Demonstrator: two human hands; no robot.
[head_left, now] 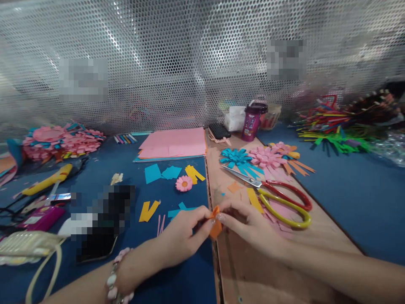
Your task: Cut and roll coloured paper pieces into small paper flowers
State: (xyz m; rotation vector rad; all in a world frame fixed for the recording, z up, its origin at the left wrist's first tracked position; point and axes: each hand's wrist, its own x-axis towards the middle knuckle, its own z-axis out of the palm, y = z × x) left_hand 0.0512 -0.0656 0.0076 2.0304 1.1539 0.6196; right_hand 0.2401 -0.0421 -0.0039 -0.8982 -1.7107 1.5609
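Observation:
Between my two hands is a small piece of orange paper (216, 230), folded or curled at its top. My left hand (182, 234), with a beaded bracelet (112, 280) at the wrist, pinches its left side between thumb and fingers. From the right, my right hand (249, 223) pinches the same paper. Scissors (267, 190) with one red and one yellow handle lie just beyond my right hand, blades pointing left. A small pink paper flower (184, 183) with an orange centre lies beyond my left hand. Yellow paper strips (149, 210) and blue paper pieces (152, 173) are scattered around it.
Stacked pink sheets (172, 142) lie at the back. Blue (236, 157) and pink (267, 157) paper flowers, a purple cup (251, 121) and a phone (219, 131) stand or lie right of them. At left are a yellow glue gun (47, 180), a dark phone-like object (106, 226) and more flowers (63, 141).

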